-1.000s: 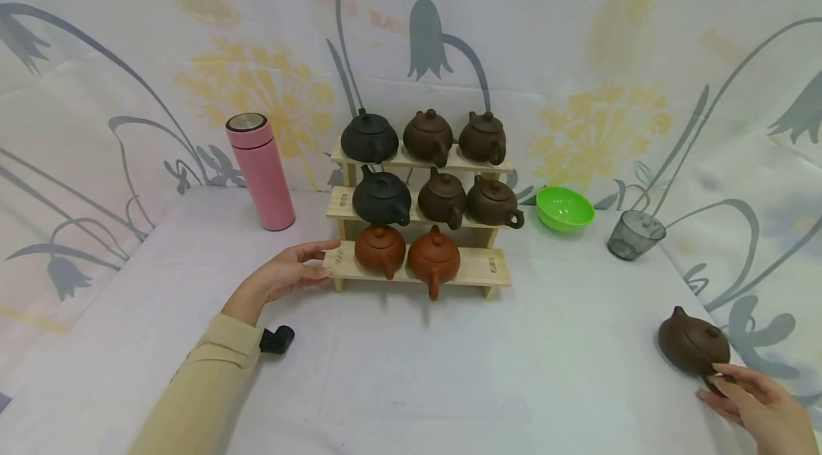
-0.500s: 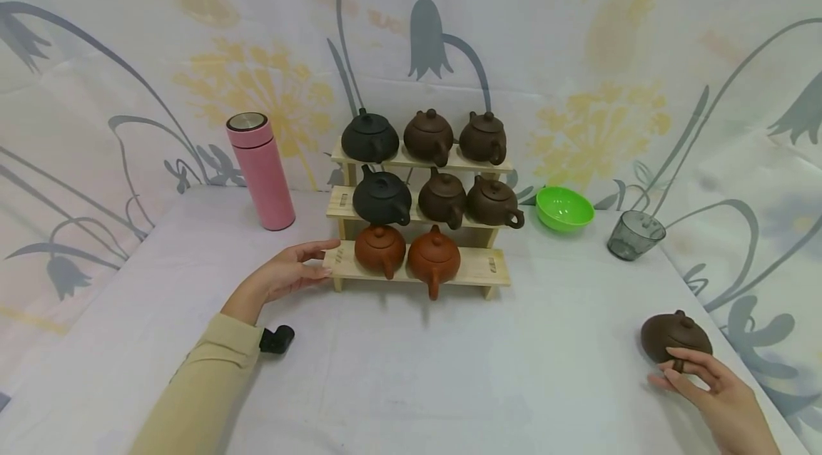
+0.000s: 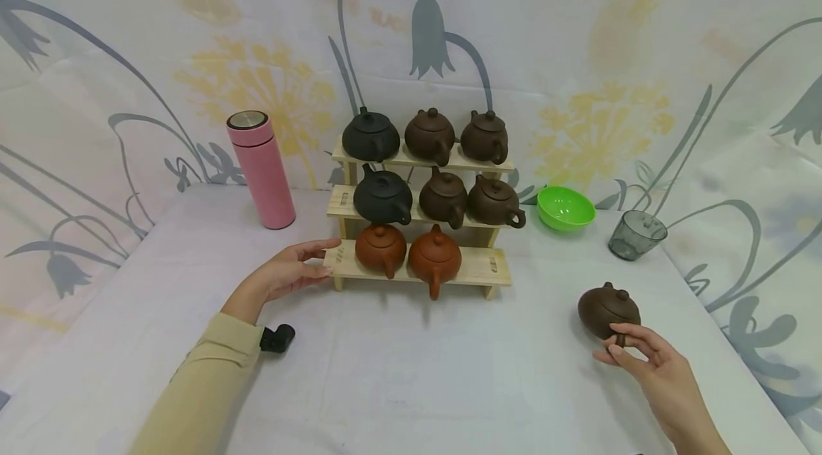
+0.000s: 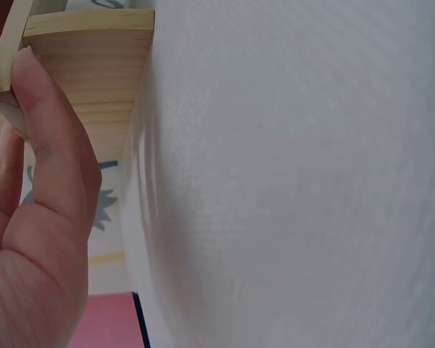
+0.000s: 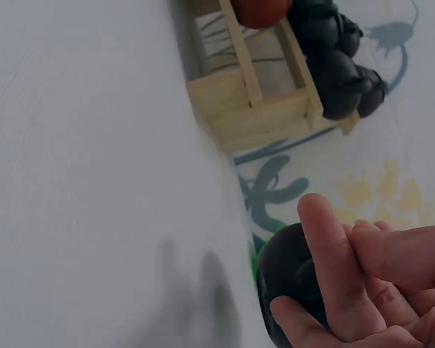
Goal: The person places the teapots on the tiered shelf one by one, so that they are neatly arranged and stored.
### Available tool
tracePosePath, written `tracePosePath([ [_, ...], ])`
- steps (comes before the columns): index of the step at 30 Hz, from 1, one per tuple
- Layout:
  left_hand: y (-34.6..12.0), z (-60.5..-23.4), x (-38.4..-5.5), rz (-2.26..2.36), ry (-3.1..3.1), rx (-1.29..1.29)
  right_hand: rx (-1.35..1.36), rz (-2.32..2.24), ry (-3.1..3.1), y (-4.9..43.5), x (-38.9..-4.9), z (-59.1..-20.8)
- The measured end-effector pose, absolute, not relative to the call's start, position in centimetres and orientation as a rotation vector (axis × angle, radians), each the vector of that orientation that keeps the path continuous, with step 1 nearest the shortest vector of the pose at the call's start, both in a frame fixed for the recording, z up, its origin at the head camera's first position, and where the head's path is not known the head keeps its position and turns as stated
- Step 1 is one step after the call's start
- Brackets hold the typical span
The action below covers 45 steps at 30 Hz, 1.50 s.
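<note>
My right hand (image 3: 658,373) pinches a dark brown teapot (image 3: 606,311) by its handle, over the table right of the rack; in the right wrist view the fingers partly cover the teapot (image 5: 284,270). My left hand (image 3: 289,273) grips the left end of the bottom shelf of a three-tier wooden rack (image 3: 475,264), thumb and fingers on the board's edge in the left wrist view. Two reddish-orange teapots, one of them this teapot (image 3: 434,255), sit on the bottom shelf, with bare board to their right. Black and brown teapots fill the middle and top shelves.
A pink thermos (image 3: 265,173) stands left of the rack. On the right are a green bowl (image 3: 565,209) and a grey see-through cup (image 3: 636,235). A patterned cloth (image 3: 578,48) hangs behind the white-covered table (image 3: 449,384).
My right hand has carried the brown teapot leftward from the table's right edge, toward the rack. My left hand stays on the bottom shelf's end.
</note>
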<state>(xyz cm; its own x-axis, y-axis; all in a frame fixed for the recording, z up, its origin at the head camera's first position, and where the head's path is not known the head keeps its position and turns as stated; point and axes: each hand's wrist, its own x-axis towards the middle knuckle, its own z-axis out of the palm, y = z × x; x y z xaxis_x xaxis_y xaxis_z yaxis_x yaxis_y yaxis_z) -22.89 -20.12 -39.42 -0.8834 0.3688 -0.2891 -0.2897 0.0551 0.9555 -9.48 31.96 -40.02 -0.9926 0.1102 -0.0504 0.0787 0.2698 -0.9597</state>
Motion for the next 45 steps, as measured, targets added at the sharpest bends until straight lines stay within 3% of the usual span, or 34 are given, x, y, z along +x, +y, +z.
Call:
tracePosePath([
  [24, -20.2, -39.6, -23.0, 1.88, 1.873, 0.083, 0.363, 1.937, -2.399, 23.9, -12.6, -36.8],
  [45, -20.1, -39.3, -22.8, 1.883, 1.87, 0.086, 0.604, 2.034, -2.389, 19.8, -14.8, -38.3],
])
